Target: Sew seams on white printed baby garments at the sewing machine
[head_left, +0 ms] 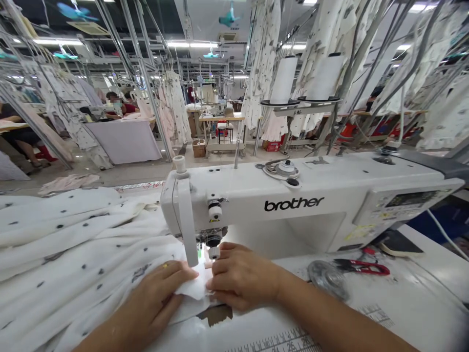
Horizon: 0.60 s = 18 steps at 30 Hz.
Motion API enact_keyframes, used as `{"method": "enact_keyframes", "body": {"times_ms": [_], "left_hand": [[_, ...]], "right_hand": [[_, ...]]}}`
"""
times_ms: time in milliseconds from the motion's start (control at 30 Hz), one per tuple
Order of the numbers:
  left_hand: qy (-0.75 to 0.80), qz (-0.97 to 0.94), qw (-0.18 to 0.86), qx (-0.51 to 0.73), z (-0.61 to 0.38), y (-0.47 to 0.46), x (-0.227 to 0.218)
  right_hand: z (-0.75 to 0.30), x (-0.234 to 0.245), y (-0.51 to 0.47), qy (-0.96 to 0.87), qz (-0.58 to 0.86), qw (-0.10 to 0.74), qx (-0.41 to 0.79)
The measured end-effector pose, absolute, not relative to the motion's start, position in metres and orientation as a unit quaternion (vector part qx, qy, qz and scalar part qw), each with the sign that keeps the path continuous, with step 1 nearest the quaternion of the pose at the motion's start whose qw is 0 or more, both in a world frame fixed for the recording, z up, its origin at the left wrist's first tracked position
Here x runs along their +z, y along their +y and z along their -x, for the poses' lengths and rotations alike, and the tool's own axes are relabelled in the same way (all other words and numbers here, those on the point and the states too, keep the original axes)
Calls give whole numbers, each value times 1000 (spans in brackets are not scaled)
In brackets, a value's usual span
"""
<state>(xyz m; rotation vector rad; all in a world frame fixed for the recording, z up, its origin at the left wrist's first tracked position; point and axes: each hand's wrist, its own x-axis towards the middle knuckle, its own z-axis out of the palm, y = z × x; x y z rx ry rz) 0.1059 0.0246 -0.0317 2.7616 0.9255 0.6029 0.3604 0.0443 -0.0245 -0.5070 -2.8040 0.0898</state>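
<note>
My left hand lies flat with fingers stretched on white fabric printed with small dark marks, pressing it down just left of the needle. My right hand is curled, fingertips pinching the fabric's folded edge right under the presser foot of a white Brother sewing machine. The needle itself is hidden behind the machine's head and my fingers. The cloth piles up to the left across the table.
Red-handled thread snips and a round metal disc lie on the white table to the right. Two white thread cones stand behind the machine. Printed garments hang overhead; another person sits at a far table.
</note>
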Motion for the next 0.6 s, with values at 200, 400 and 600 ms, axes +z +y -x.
{"method": "enact_keyframes", "body": {"times_ms": [200,400,600], "left_hand": [[280,-937,39,206,-98,22,-36],[172,-964,-74,191,-105,22,-39],[180,-960,-111,182,-106,28,-44]], "right_hand": [[-357,-45,42,-969,130,190,86],[-357,-51,42,-963,122,194,142],[-356,-44,39,-968,155,156,123]]}}
